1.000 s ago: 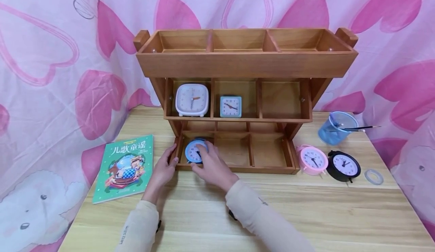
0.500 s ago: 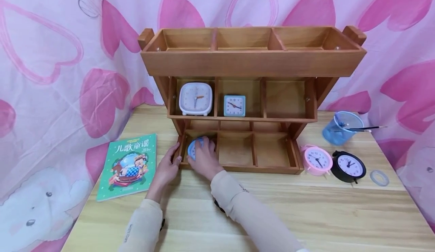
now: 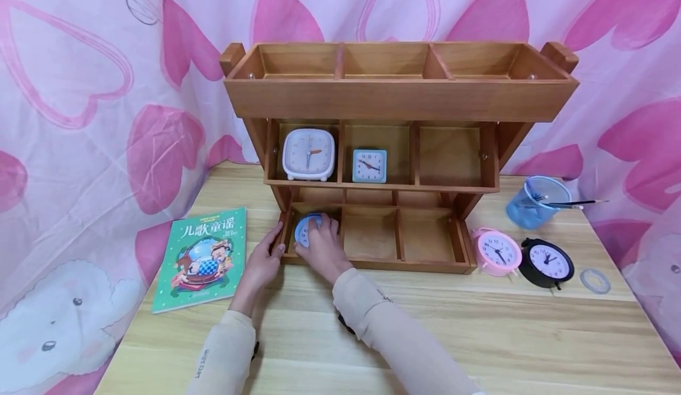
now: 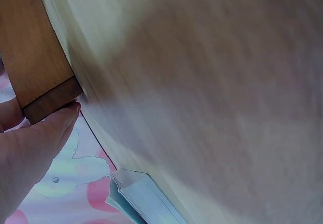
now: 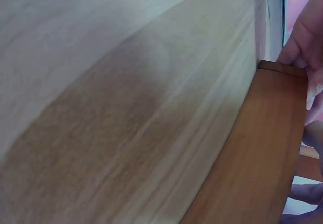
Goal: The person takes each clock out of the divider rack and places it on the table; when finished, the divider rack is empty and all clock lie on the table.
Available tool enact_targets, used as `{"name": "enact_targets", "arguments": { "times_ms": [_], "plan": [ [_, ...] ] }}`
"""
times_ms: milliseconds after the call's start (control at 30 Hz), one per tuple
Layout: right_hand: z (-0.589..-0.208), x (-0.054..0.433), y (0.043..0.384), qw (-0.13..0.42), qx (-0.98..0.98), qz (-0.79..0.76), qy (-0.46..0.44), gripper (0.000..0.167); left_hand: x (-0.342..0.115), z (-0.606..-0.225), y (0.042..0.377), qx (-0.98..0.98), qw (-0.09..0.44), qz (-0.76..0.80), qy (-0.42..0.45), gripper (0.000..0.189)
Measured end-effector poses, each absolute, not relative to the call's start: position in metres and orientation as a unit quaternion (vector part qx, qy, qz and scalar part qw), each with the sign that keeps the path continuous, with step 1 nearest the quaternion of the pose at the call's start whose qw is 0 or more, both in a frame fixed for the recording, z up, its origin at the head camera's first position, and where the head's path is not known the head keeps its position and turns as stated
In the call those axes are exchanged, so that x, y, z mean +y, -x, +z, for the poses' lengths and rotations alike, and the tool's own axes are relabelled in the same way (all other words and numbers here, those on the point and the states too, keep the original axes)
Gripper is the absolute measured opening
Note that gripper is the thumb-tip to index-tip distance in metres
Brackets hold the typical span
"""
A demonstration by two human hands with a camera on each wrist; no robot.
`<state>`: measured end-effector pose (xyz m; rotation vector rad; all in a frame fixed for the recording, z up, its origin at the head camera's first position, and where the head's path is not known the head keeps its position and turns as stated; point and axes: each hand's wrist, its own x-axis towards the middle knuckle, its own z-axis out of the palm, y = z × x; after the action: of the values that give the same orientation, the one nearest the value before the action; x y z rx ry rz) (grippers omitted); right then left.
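A round blue alarm clock stands in the bottom left compartment of a three-tier wooden shelf. My right hand grips it from the front and right, fingers over its face, so only the left part of the dial shows. At the shelf's lower left corner, my left hand holds the side wall. Up close in the left wrist view, the left hand has its fingers on both sides of the wooden corner. In the right wrist view the clock is mostly out of sight behind the front board.
On the middle tier sit a white clock and a small square teal clock. Right of the shelf are a pink clock, a black clock, a clear ring and a blue mesh pen cup. A green book lies left.
My right hand has closed further over the blue clock and covers more of its dial. The whole head view has shifted slightly. My left hand stays at the shelf corner.
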<state>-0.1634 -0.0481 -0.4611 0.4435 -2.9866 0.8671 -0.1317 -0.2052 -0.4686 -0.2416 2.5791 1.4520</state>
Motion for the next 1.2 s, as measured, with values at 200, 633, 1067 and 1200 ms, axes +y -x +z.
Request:
{"name": "enact_targets", "arguments": {
  "times_ms": [200,633,1067,1200],
  "plan": [
    [-0.449,-0.042,0.159,0.037,-0.935,0.321,-0.144,0.062,-0.204,-0.469,0.131,0.868,0.096,0.480,0.089,0.055],
    [-0.414,0.037,0.133,0.089,-0.911,0.375,-0.146,0.057,-0.204,-0.470,0.133,0.876,0.097,0.465,0.082,0.055],
    [-0.408,0.169,0.094,0.121,-0.928,0.349,-0.044,0.054,-0.206,-0.467,0.134,0.877,0.117,0.457,0.095,0.056],
    [-0.410,0.214,0.078,0.160,-0.930,0.331,-0.002,0.050,-0.205,-0.468,0.135,0.876,0.120,0.458,0.095,0.056]
  ]
}}
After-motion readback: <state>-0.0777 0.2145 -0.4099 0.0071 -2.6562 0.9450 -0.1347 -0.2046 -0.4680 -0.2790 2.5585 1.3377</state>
